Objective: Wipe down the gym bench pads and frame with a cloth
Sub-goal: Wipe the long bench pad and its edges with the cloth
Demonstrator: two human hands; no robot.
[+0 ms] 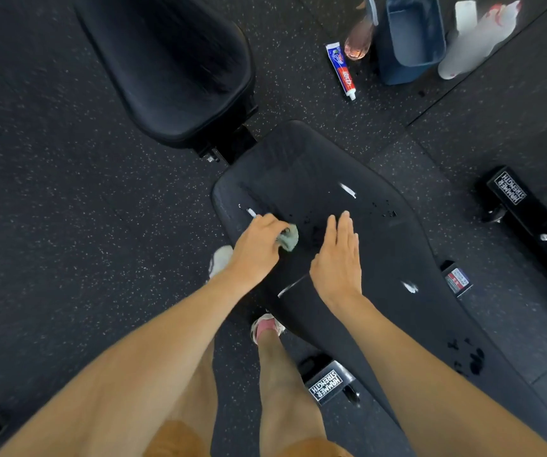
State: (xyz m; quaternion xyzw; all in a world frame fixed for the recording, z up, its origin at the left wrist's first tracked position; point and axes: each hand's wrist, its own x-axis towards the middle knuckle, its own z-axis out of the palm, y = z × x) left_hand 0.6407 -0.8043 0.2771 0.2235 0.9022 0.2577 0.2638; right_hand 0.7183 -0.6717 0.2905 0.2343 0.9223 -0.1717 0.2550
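A long black bench back pad (325,166) runs from the middle to the lower right, with white smears (348,190) and dark wet spots on it. The black seat pad (173,61) lies beyond it, upper left. My left hand (259,245) grips a bunched pale green cloth (291,238) and presses it on the pad near the left edge. My right hand (339,258) lies flat on the pad just right of the cloth, fingers straight. The frame foot (326,385) labelled Hammer Strength shows under the pad.
On the speckled rubber floor at the back stand a blue bucket (414,34), a white spray bottle (476,41), a brown bottle (359,37) and a toothpaste tube (341,69). Another frame bar (529,212) lies right. My feet (265,328) stand left of the pad.
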